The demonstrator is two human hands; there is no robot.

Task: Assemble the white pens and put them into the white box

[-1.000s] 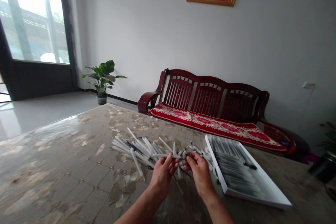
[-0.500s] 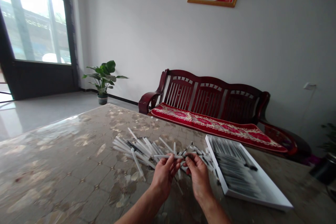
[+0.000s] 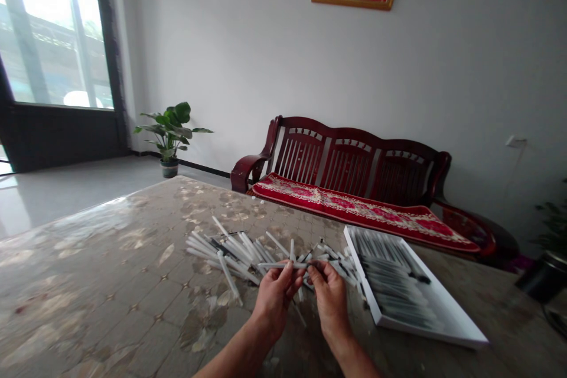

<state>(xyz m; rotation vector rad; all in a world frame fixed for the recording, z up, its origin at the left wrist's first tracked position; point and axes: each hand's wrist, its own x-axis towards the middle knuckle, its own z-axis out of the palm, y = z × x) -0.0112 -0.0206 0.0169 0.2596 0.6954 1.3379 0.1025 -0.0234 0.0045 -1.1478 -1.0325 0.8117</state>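
White sticks (image 3: 230, 251) on brown-gold leaf-patterned tabletop (image 3: 101, 254), red floral cushion (image 3: 354, 209) behind

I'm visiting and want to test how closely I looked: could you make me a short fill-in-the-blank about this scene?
1. A loose heap of white sticks lies on the ____ beside a white tray.
2. Inside the tray, sticks lie in neat ____.
3. The left hand and right hand pinch ____ stick between them.
4. The cushion on the wooden bench is mainly ____.

Answers: table; rows; one; red.
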